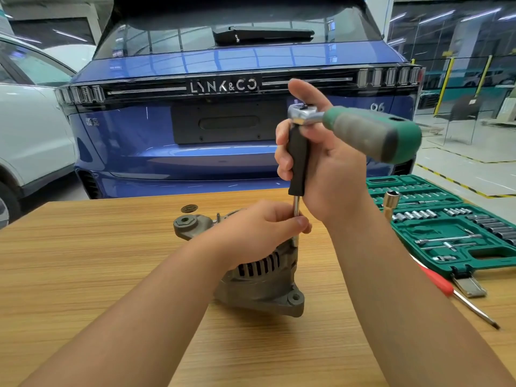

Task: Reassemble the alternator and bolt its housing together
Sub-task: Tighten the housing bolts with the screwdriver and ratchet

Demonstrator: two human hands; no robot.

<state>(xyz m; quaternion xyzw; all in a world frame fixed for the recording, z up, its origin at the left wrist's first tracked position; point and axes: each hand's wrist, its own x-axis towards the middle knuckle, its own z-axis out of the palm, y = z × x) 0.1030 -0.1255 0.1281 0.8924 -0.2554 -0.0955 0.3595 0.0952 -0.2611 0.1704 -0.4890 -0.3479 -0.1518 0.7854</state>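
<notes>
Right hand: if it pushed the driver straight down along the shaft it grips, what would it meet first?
Most likely the alternator. The right hand holds the black driver upright, and its shaft runs down past the left hand fingertips to the housing's top edge. Exact contact is hidden.

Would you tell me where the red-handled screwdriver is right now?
In the head view, the red-handled screwdriver lies on the wooden table, right of the alternator, beside the green socket case.

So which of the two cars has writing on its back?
The blue car straight ahead: LYNK & CO runs across its tail. The white car at the left shows only its side, with no writing visible.
</notes>
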